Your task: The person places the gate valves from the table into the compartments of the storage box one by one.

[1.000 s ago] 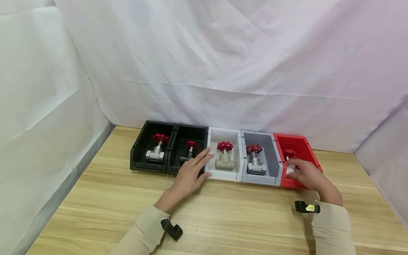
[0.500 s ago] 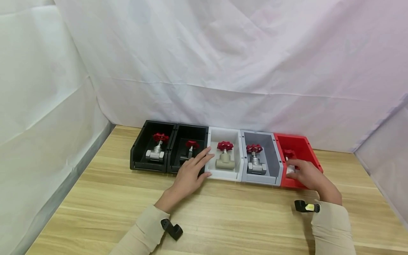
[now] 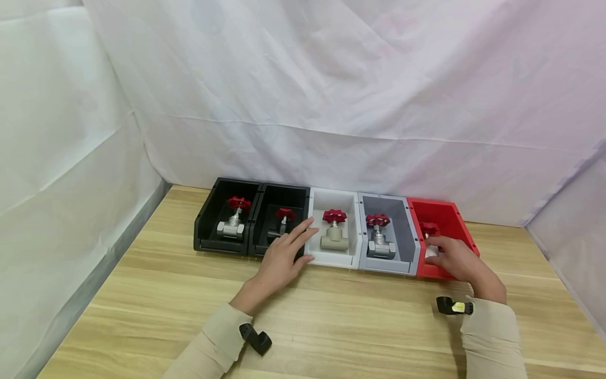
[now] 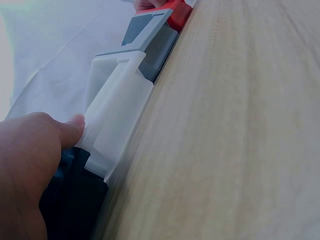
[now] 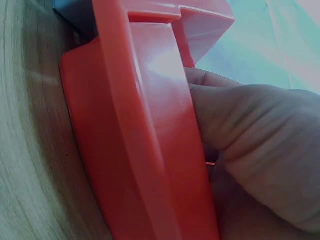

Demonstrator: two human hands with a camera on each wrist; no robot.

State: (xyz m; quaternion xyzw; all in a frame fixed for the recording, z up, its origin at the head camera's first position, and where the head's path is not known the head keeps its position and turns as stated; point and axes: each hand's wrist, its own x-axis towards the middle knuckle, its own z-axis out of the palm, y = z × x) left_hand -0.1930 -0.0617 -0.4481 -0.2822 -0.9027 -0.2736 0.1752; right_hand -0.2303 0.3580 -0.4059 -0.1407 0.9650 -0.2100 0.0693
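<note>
In the head view my right hand (image 3: 455,259) reaches into the red bin (image 3: 448,210) at the right end of the row. Its thumb and fingers hold the white body of a valve (image 3: 432,251) with a red handwheel; the fingers hide part of it. My left hand (image 3: 281,263) lies with extended fingers over the front of the second black bin (image 3: 284,190), its fingertips at the wall of the white bin (image 3: 347,260). Its thumb (image 4: 74,129) is by the white bin's front in the left wrist view. A beige valve (image 3: 334,239) stands in the white bin.
A grey bin (image 3: 401,221) holds a silver valve (image 3: 380,247). The leftmost black bin (image 3: 201,234) holds another silver valve (image 3: 231,229), and the second black bin a dark valve (image 3: 283,223). The joined row stands on a wooden table (image 3: 331,321) before white cloth (image 3: 331,105).
</note>
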